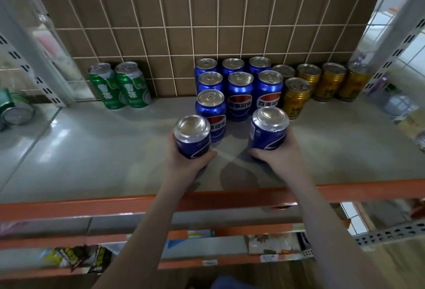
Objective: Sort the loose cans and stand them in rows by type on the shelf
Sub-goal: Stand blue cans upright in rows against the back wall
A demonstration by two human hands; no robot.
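On the grey shelf (92,150) with the orange front rail, both hands are in at mid-front, each holding a can.

Left hand (184,157): fingers wrapped round a blue aluminium cola can (192,135), gripped low on the body, silver end facing the camera. It sits just in front of the nearest standing blue can (210,110) and overlaps it in view; cannot tell if they touch or if it's on the shelf surface.

Right hand (273,153): fingers wrapped round a second blue aluminium cola can (269,127), same low grip, tilted slightly left. It sits in front of the centre and right columns of blue cans.

Standing stock at the back, against the brown tiled wall with white wire grid (207,12):
- Block of upright blue cola cans (240,95), three columns; left column three deep, other two columns two deep.
- Gold-yellow cans (331,84) just right of the blue block, a row along the wall plus one gold can (296,97) forward, beside the blue block.
- Two tall green beer cans (120,86), side by side, well apart to the left of the blue ones.

Lower shelves below the rail hold blurred packaged goods (78,258).
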